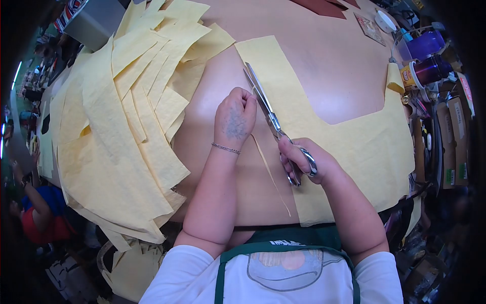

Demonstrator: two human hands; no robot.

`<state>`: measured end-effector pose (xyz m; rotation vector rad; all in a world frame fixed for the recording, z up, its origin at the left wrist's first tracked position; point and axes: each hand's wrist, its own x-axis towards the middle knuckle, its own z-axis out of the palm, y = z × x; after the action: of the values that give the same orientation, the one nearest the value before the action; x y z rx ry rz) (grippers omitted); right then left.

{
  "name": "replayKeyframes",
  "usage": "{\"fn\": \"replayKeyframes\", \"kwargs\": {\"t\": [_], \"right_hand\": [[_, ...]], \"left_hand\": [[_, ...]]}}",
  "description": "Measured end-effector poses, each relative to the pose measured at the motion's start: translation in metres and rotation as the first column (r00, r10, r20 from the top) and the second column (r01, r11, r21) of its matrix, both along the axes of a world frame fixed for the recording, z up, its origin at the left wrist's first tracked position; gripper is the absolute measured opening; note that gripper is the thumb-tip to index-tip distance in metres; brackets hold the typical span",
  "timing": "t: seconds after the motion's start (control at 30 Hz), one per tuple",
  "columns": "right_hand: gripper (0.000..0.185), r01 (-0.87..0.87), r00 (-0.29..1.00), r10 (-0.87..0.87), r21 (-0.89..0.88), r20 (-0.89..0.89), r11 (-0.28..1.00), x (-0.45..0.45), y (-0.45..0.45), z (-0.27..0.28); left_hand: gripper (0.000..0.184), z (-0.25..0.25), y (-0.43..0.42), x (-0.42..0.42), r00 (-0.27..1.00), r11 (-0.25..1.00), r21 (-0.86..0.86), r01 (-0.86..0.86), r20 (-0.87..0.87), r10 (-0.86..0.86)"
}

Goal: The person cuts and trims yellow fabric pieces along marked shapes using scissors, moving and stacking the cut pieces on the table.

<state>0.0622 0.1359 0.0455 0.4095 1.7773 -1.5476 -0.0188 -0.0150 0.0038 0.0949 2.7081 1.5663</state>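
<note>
My left hand (pixel 234 119) is closed in a pinch on a thin yellow fabric strip (pixel 270 173), whose loose tail hangs down across the table. In my right hand (pixel 306 159) is a large pair of metal scissors (pixel 272 118), fingers and thumb through the handles. The blades point away from me, slightly parted, along the left edge of a big yellow fabric piece (pixel 349 152). Their tips are just past my left fingers. This piece lies flat, with a wide curved cutout at its far side. Whether the strip is still joined to it I cannot tell.
A tall pile of overlapping yellow fabric pieces (pixel 116 111) covers the left of the table (pixel 217 76). Dark red pieces (pixel 321 7) lie at the far edge. Cups and a purple container (pixel 425 45) stand at the right. Another person's arm (pixel 38 200) shows at far left.
</note>
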Motion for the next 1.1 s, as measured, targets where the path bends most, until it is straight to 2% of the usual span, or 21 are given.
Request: {"fn": "replayKeyframes", "kwargs": {"t": [0.43, 0.63, 1.1], "right_hand": [[0.068, 0.049, 0.999, -0.049, 0.011, 0.023, 0.999, 0.003, -0.001, 0.002], [0.071, -0.017, 1.0, 0.017, 0.086, 0.002, 0.996, -0.006, 0.0, -0.003], [0.07, -0.007, 1.0, 0.007, 0.067, -0.008, 0.998, -0.007, -0.001, -0.003]], "left_hand": [[0.018, 0.003, -0.001, 0.001, 1.0, 1.0, 0.005, -0.018, 0.017, 0.018], [0.019, 0.003, 0.0, 0.0, 1.0, 1.0, -0.012, -0.015, 0.001, 0.015], [0.016, 0.008, 0.001, 0.002, 1.0, 1.0, 0.004, -0.006, 0.03, 0.005]]}}
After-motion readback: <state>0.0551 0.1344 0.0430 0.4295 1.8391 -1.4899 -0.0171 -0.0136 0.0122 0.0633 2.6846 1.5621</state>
